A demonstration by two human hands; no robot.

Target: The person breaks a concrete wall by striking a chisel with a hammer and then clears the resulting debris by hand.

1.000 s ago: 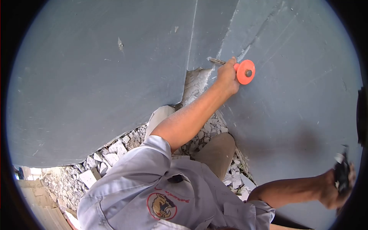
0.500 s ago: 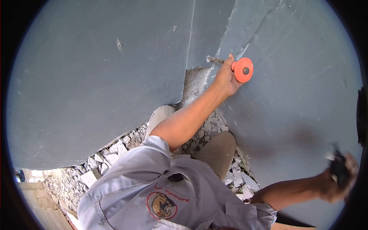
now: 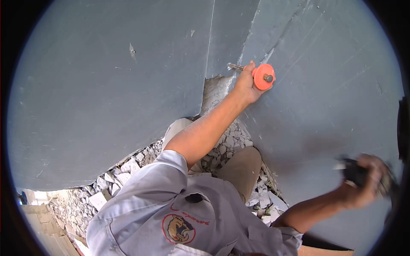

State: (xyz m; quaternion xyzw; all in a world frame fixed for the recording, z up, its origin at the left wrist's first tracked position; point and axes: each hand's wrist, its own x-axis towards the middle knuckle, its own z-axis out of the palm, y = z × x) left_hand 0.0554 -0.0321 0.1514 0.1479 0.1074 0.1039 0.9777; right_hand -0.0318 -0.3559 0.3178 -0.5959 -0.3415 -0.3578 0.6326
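Note:
My left hand [image 3: 250, 87] is wrapped around a chisel [image 3: 236, 67] with a round orange hand guard [image 3: 264, 77]. The chisel's tip points left to the wall corner, at the upper edge of a chipped-out patch [image 3: 215, 91]; whether it touches is hard to tell. Behind the guard the metal striking end sticks out toward me. At the lower right, my right hand [image 3: 370, 181] is closed around a dark hammer [image 3: 354, 171], smeared by motion. The hammer is well apart from the chisel.
Grey walls [image 3: 111, 94] meet at the corner in front of me. Broken rubble [image 3: 121, 170] covers the floor along the wall base and around my knees [image 3: 241, 168]. Wooden boards [image 3: 53, 232] lie at the lower left.
My right hand has swung the hammer left and slightly up. My left hand and the chisel have shifted slightly left in view.

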